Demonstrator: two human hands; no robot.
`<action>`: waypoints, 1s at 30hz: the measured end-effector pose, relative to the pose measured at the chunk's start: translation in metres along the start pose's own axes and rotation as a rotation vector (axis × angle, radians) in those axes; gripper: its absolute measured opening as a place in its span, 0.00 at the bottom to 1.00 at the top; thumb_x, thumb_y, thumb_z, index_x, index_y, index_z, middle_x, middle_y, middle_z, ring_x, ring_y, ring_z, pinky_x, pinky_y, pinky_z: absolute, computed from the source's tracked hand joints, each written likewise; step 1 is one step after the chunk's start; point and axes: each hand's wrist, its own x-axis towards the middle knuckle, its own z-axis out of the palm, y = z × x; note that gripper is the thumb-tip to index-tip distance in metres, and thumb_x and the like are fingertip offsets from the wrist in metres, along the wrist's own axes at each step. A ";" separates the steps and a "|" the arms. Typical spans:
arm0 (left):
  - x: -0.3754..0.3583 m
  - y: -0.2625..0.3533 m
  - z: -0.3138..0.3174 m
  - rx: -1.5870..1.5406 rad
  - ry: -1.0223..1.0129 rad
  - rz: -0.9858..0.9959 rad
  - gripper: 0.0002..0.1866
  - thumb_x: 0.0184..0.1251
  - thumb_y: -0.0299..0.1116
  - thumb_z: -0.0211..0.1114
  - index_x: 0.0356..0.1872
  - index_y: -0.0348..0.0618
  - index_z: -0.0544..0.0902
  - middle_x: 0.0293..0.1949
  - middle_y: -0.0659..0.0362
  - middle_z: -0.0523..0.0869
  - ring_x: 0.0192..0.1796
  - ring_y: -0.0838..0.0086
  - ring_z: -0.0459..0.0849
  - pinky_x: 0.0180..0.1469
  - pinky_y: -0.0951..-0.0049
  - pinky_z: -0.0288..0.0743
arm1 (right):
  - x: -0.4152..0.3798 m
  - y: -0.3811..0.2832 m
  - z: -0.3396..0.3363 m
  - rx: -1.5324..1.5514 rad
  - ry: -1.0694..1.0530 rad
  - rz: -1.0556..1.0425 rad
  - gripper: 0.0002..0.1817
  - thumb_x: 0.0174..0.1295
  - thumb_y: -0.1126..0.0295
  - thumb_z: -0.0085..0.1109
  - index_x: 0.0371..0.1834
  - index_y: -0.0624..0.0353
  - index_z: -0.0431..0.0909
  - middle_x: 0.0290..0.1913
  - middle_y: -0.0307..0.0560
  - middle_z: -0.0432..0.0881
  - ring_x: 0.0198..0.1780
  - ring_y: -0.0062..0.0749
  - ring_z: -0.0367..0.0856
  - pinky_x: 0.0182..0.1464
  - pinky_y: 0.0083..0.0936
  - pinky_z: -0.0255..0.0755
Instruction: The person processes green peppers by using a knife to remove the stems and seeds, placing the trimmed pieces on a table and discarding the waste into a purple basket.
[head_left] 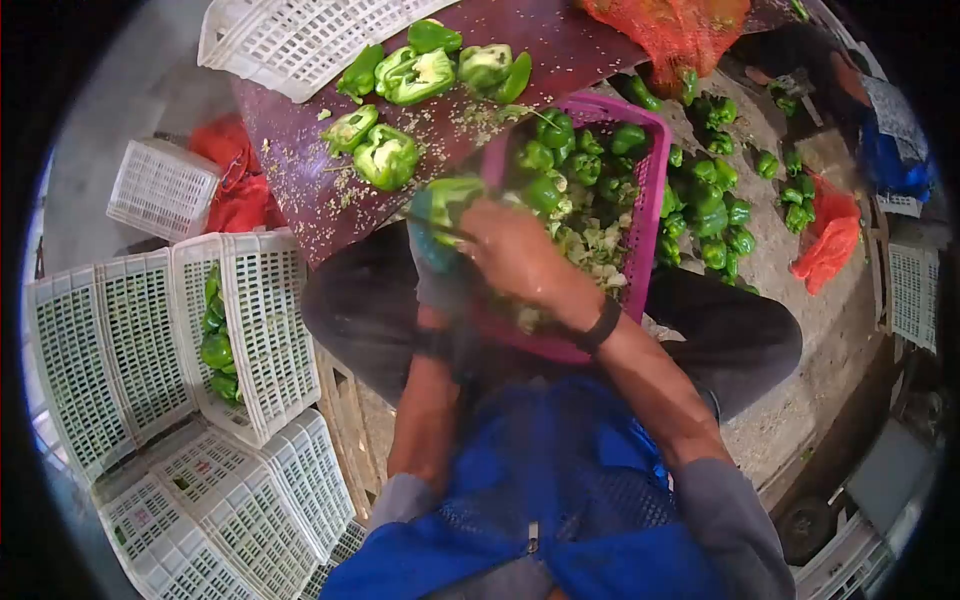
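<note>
My left hand, in a teal and grey glove, grips a green bell pepper above the near edge of the dark red table. Against that pepper my right hand is closed and bare; a thin dark edge shows by its fingers, too blurred to name. Below and right of the hands stands a pink crate with whole green peppers and pale cut-out cores. Opened peppers and a cut pepper lie on the table among scattered seeds.
A white crate rests on the table's far left. More white crates stand at left, one holding peppers. Loose peppers lie on the floor at right, near red net bags. Another person's arm shows at upper right.
</note>
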 end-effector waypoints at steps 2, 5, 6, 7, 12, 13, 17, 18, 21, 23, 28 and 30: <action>-0.003 -0.005 0.013 0.126 0.196 0.044 0.27 0.93 0.51 0.46 0.70 0.39 0.80 0.64 0.50 0.89 0.63 0.60 0.89 0.69 0.57 0.83 | -0.021 -0.010 -0.004 -0.012 0.072 -0.014 0.07 0.67 0.74 0.70 0.45 0.64 0.85 0.41 0.60 0.85 0.44 0.62 0.86 0.45 0.50 0.80; -0.012 -0.008 0.044 0.407 0.167 0.188 0.27 0.93 0.52 0.46 0.68 0.40 0.81 0.63 0.50 0.90 0.62 0.57 0.89 0.69 0.54 0.84 | -0.045 -0.025 -0.016 0.377 0.173 0.230 0.07 0.70 0.73 0.70 0.47 0.63 0.85 0.40 0.56 0.86 0.41 0.54 0.88 0.43 0.44 0.81; -0.014 -0.013 0.044 0.478 0.165 0.240 0.27 0.92 0.53 0.47 0.68 0.40 0.81 0.63 0.50 0.90 0.63 0.57 0.89 0.69 0.54 0.84 | -0.053 -0.030 -0.022 0.494 0.172 0.328 0.08 0.71 0.72 0.70 0.48 0.63 0.85 0.40 0.56 0.86 0.40 0.51 0.88 0.42 0.42 0.81; -0.014 -0.013 0.059 0.547 0.168 0.293 0.28 0.92 0.54 0.47 0.67 0.39 0.81 0.63 0.49 0.90 0.63 0.57 0.90 0.69 0.54 0.84 | -0.061 -0.035 -0.027 0.611 0.181 0.428 0.08 0.71 0.72 0.71 0.48 0.63 0.85 0.40 0.55 0.87 0.39 0.49 0.89 0.42 0.40 0.81; -0.035 -0.007 0.067 0.814 -0.014 0.423 0.23 0.81 0.28 0.69 0.71 0.37 0.74 0.64 0.48 0.87 0.62 0.64 0.89 0.64 0.63 0.86 | -0.088 -0.029 -0.042 0.278 0.288 0.507 0.16 0.70 0.63 0.76 0.51 0.64 0.87 0.42 0.58 0.90 0.39 0.53 0.90 0.42 0.43 0.81; -0.040 -0.009 0.071 0.888 -0.028 0.463 0.25 0.79 0.25 0.70 0.72 0.38 0.74 0.64 0.49 0.86 0.62 0.65 0.89 0.64 0.64 0.86 | -0.086 -0.025 -0.047 0.108 0.287 0.515 0.17 0.70 0.61 0.76 0.51 0.63 0.87 0.43 0.59 0.91 0.40 0.55 0.90 0.43 0.44 0.81; -0.058 -0.013 0.085 1.033 -0.075 0.412 0.28 0.76 0.19 0.70 0.73 0.39 0.72 0.64 0.51 0.86 0.61 0.67 0.89 0.62 0.66 0.86 | -0.073 -0.025 -0.053 -0.124 0.390 0.296 0.18 0.68 0.57 0.78 0.46 0.62 0.87 0.39 0.59 0.91 0.40 0.61 0.89 0.42 0.50 0.80; -0.058 -0.014 0.087 1.085 -0.093 0.395 0.28 0.77 0.20 0.70 0.73 0.39 0.72 0.64 0.52 0.86 0.61 0.67 0.88 0.62 0.66 0.86 | -0.069 -0.022 -0.052 -0.153 0.385 0.268 0.18 0.68 0.57 0.78 0.44 0.62 0.87 0.38 0.59 0.90 0.39 0.62 0.89 0.41 0.51 0.80; -0.067 -0.019 0.100 0.734 0.030 0.220 0.21 0.80 0.24 0.67 0.69 0.38 0.78 0.60 0.57 0.89 0.59 0.70 0.88 0.61 0.66 0.86 | -0.073 -0.013 -0.050 0.054 0.410 0.269 0.18 0.68 0.57 0.77 0.41 0.64 0.86 0.31 0.55 0.87 0.32 0.59 0.87 0.38 0.50 0.79; -0.066 -0.013 0.112 0.949 -0.054 0.291 0.18 0.83 0.26 0.65 0.68 0.38 0.80 0.57 0.57 0.89 0.56 0.70 0.89 0.58 0.68 0.87 | -0.076 -0.010 -0.049 0.279 0.456 0.386 0.19 0.70 0.56 0.76 0.40 0.65 0.86 0.28 0.50 0.85 0.27 0.50 0.85 0.34 0.46 0.77; -0.078 -0.023 0.115 0.603 -0.012 -0.026 0.20 0.89 0.37 0.60 0.71 0.38 0.80 0.52 0.55 0.90 0.43 0.75 0.89 0.44 0.75 0.86 | -0.082 -0.044 -0.072 1.087 0.196 0.943 0.22 0.76 0.51 0.73 0.39 0.62 0.86 0.27 0.37 0.81 0.19 0.24 0.76 0.20 0.29 0.67; -0.080 -0.028 0.114 0.605 0.034 -0.111 0.23 0.90 0.42 0.59 0.73 0.39 0.80 0.51 0.56 0.90 0.41 0.78 0.88 0.42 0.76 0.85 | -0.080 -0.051 -0.075 1.130 0.227 1.016 0.21 0.77 0.50 0.72 0.40 0.59 0.85 0.27 0.36 0.81 0.18 0.23 0.75 0.18 0.26 0.65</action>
